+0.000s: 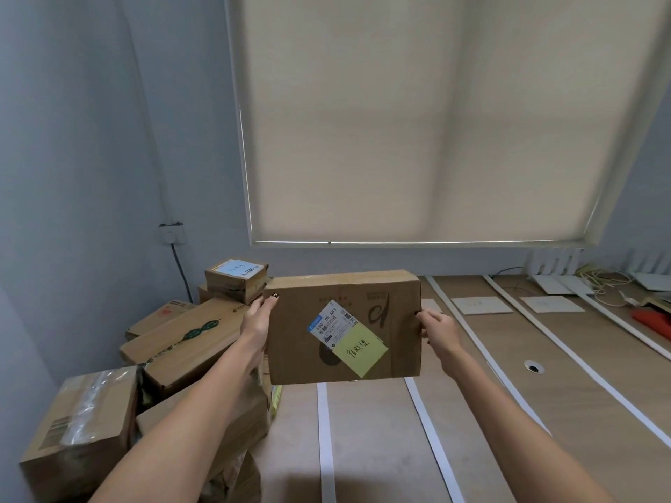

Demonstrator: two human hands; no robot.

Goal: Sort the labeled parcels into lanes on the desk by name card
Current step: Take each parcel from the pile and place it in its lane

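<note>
**Mia:** Look at the fingers (271, 298) of the left hand (258, 323). They curl round the left edge of the flat cardboard parcel (345, 326). The right hand (437, 330) grips the right edge the same way.

**Ben:** So both hands are clamped on it. Where is the parcel?

**Mia:** Up in the air, in front of the person, over the desk (381, 448). Its big face is turned toward the person's eyes. That is probably so the words can be read.

**Ben:** What words?

**Mia:** There is a white shipping label (332, 323) in the middle. At 5 o'clock from it a yellow sticky note (360, 352) has handwriting on it. It partly covers the label's corner.

**Ben:** And where does the parcel go?

**Mia:** White tape strips (325, 448) split the desk into lanes. At 2 o'clock from the parcel, two white name cards (481, 305) lie flat at the far ends of lanes. The writing on them is too faint to read, so which lane fits cannot be told.

**Ben:** What about the heap at 9 o'clock?

**Mia:** Those are more cardboard boxes (188, 343), stacked at the desk's left end. They look like they are waiting to be sorted.
</note>
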